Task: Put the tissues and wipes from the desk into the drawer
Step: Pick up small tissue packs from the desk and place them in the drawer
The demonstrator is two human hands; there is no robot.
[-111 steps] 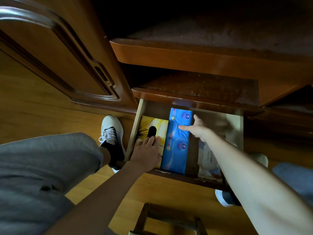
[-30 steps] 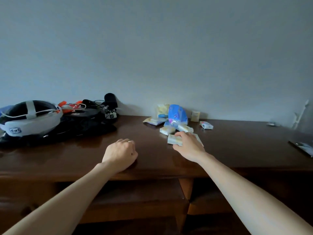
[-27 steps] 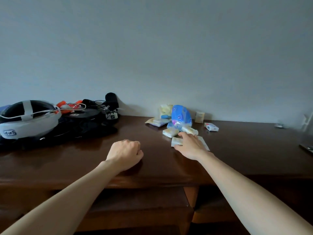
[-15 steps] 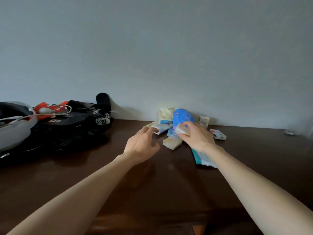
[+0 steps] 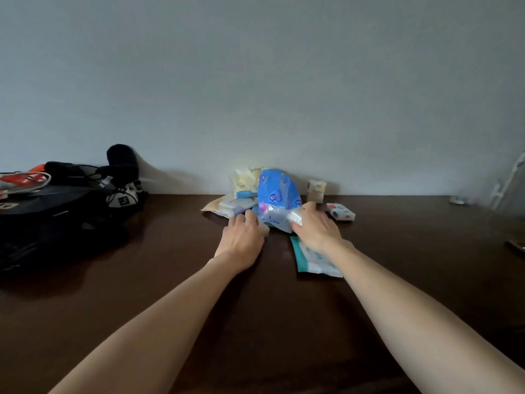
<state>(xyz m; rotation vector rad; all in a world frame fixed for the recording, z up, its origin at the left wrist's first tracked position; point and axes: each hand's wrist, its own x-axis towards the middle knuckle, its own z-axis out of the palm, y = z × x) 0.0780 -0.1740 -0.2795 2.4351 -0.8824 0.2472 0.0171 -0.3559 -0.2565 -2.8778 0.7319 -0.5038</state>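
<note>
A heap of tissue and wipe packs lies at the back of the dark wooden desk (image 5: 170,280), against the wall. A blue tissue bag (image 5: 278,191) stands in its middle, with yellow packs (image 5: 245,179) behind and flat wipe packs (image 5: 227,206) to its left. My left hand (image 5: 241,240) is curled over a small pale tissue pack (image 5: 266,230); only its edge shows. My right hand (image 5: 316,227) grips another small tissue pack (image 5: 295,216) in front of the blue bag. A teal-and-white wipes pack (image 5: 311,261) lies under my right wrist. The drawer is out of view.
A small red-dotted tissue pack (image 5: 341,213) and an upright beige pack (image 5: 316,190) sit right of the heap. A black bag with cables and a microphone (image 5: 122,160) fills the desk's left side. A small object (image 5: 515,245) lies at the right edge.
From the drawer I have come up to the desk. My right hand picked up a small pack; my left hand reached forward from the desk edge onto another small pack.
</note>
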